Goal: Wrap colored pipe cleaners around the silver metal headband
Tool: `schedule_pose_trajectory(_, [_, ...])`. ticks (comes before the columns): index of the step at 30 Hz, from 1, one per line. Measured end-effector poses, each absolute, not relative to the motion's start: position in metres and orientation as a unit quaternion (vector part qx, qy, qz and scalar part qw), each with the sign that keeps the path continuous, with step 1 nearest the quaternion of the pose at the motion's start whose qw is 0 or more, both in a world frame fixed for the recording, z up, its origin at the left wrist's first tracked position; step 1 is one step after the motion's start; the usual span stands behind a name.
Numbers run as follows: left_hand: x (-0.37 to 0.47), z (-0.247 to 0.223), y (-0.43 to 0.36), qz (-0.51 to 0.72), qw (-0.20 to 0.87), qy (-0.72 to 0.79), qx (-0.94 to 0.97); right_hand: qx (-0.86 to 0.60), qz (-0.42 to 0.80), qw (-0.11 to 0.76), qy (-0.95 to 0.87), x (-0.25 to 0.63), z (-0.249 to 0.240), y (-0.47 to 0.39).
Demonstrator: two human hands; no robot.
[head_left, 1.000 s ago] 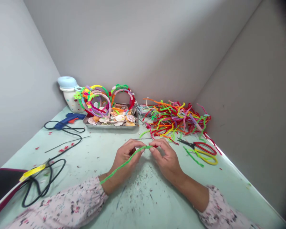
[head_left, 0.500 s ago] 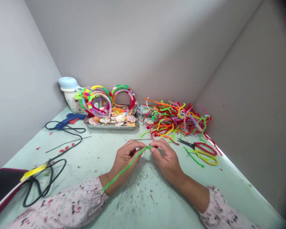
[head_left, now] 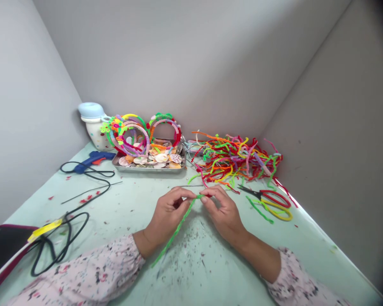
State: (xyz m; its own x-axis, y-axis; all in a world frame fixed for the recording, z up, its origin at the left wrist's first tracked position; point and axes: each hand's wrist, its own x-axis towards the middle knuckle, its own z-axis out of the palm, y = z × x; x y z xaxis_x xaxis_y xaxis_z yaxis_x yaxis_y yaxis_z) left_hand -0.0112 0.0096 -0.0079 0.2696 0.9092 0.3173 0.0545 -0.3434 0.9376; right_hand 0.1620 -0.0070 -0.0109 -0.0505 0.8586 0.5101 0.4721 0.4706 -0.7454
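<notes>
A fuzzy green pipe cleaner (head_left: 176, 233) is pinched at its upper end between my two hands; its long tail slants down toward me, past the left wrist. My left hand (head_left: 166, 214) is closed, thumb and forefinger at the green bend. Just to the right, my right hand (head_left: 225, 214) pinches the same end, where a bit of red fuzz shows under the fingertips. What the red bit belongs to is mostly hidden by the fingers. Right of my right hand lie scissors (head_left: 274, 204) with one red and one yellow handle, beside a short green pipe cleaner piece (head_left: 259, 210).
A metal tray (head_left: 150, 169) of seashells stands at the back, with colourful wrapped headbands (head_left: 132, 127) on it. Right of it spreads a heap of pipe cleaners (head_left: 236, 159). To the left are a blue glue gun (head_left: 91, 161), its black cord (head_left: 70, 238) and a blue-lidded white bottle (head_left: 95, 127).
The pipe cleaner's loose tail has swung right and down, off my left wrist to hang beside it. Both hands stay at nearly the same spot, still pinching.
</notes>
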Motion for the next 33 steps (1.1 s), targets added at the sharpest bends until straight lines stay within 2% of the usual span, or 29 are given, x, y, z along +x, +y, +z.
schedule_pose_trajectory(10, [-0.0092,-0.0029,0.0080,0.460,0.556,0.377,0.581,-0.465,0.166,0.479,-0.726,0.1620,-0.0105,-0.0047])
schedule_pose_trajectory(20, [-0.0092,-0.0111,0.0151,0.403,0.442,0.450,0.663,-0.467,0.127,0.444,-0.754,0.1611,-0.0103,-0.0063])
schedule_pose_trajectory(33, [-0.0066,-0.0059,0.0154,0.399,0.435,0.454,0.667,-0.471,0.132,0.457,-0.743,0.1613,-0.0129,-0.0049])
